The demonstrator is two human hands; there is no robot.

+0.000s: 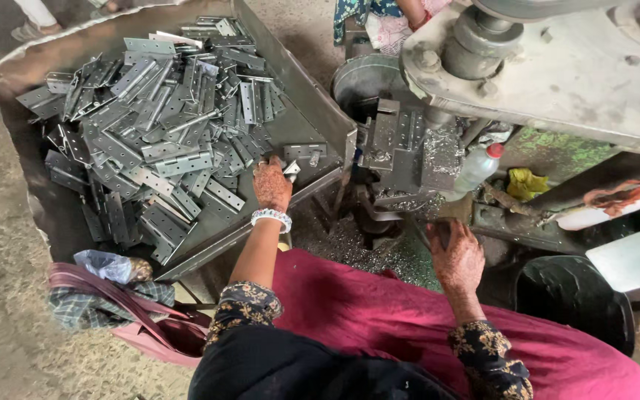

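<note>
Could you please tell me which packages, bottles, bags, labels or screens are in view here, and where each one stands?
Plastic bottle: right of the press, leaning, clear with a red cap.
Crumpled plastic bag: lower left, below the tray of hinges, translucent bluish-grey.
Cloth bag: lower left under the plastic bag, pink with a checked cloth.
Labels, signs and screens: none visible.

tray wall (312, 104) blocks press (409, 148) | hinge pile (157, 126) crowds tray
</note>
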